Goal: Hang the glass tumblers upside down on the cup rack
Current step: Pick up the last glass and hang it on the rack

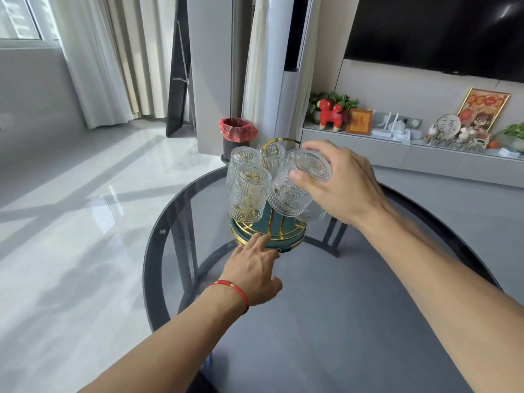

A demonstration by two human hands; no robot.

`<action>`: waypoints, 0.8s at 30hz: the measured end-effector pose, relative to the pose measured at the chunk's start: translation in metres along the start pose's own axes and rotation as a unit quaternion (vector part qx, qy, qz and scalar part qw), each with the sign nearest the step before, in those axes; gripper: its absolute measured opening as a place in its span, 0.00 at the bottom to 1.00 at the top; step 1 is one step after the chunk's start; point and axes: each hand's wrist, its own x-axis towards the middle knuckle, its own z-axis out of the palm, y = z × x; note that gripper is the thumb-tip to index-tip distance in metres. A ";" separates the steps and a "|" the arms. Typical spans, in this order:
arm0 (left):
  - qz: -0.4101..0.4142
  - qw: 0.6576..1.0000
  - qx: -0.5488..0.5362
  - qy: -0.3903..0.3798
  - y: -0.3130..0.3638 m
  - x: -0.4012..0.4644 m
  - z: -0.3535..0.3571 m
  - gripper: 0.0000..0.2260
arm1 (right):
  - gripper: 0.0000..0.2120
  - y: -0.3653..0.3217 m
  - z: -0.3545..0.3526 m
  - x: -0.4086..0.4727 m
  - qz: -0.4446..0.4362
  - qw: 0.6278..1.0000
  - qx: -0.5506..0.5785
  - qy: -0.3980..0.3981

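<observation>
Both forearms reach in from the near edge over the round smoked-glass bench (175,279), the left wrist wearing a red string bracelet (235,292). In this single head view, the left hand (252,268) lies open on the bench, holding nothing, its fingers (259,239) spread and touching the green-and-gold base of the cup rack (286,236), apparently to steady it. The right hand (340,182) has its fingers closed around the base of a ribbed glass tumbler (295,191), which is tilted mouth-down over the near right side of the rack, seemingly going onto a peg; whether it is seated I cannot tell. By my judgement the task is close to done: 3 tumblers clearly hang upside down on the left and back, such as the front-left tumbler (248,194), 2 more show partly behind the hand, so about 6 with the held one. No loose tumblers remain on the bench.
</observation>
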 end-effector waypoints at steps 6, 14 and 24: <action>0.003 1.000 0.021 0.003 0.001 -0.002 -0.003 0.19 | 0.27 -0.003 0.032 0.019 -0.023 0.996 -0.071 -0.056; 0.010 1.000 0.018 0.011 -0.001 -0.004 -0.005 0.17 | 0.26 0.011 0.060 0.013 -0.028 0.994 -0.089 -0.059; 0.001 1.000 0.009 0.016 0.000 -0.002 -0.003 0.15 | 0.25 0.014 0.068 0.005 -0.057 0.987 -0.136 -0.059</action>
